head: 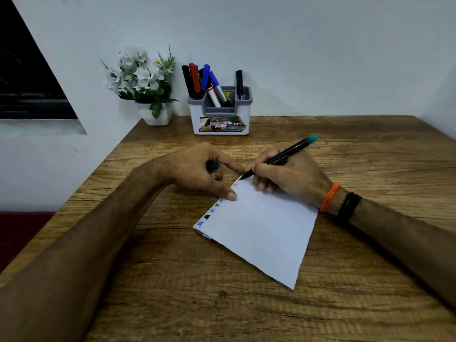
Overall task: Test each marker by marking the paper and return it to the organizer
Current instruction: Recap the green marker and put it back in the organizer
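Marker (281, 157) pinched in the right hand (286, 176), tip on the paper's (259, 228) far corner; left hand (197, 169) grips the green cap (212, 166), thumb pinning the paper's edge.

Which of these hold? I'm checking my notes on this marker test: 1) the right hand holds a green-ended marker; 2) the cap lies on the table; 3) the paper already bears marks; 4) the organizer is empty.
1) True: the right hand grips the green-ended marker, tip at the paper.
2) False: the left hand holds the cap.
3) True: coloured marks run along its left edge.
4) False: the organizer holds several markers.
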{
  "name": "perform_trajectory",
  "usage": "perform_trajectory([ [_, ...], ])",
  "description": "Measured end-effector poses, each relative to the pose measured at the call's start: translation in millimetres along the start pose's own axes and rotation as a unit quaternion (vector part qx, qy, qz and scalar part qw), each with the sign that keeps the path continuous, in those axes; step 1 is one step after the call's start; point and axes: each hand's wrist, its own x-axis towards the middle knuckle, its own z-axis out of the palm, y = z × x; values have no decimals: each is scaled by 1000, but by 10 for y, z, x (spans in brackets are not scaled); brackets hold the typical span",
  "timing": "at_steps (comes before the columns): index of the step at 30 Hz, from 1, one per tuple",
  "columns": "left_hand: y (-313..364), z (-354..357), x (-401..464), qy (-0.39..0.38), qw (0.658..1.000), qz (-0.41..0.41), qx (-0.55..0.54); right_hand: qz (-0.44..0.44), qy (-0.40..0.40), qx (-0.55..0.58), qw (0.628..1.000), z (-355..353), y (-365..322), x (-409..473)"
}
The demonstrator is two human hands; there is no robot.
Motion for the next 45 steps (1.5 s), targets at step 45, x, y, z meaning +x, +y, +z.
perform_trajectory([
  [45,26,8,-4,-10,1000,-7,-2,-9,27,23,999,-8,25,8],
])
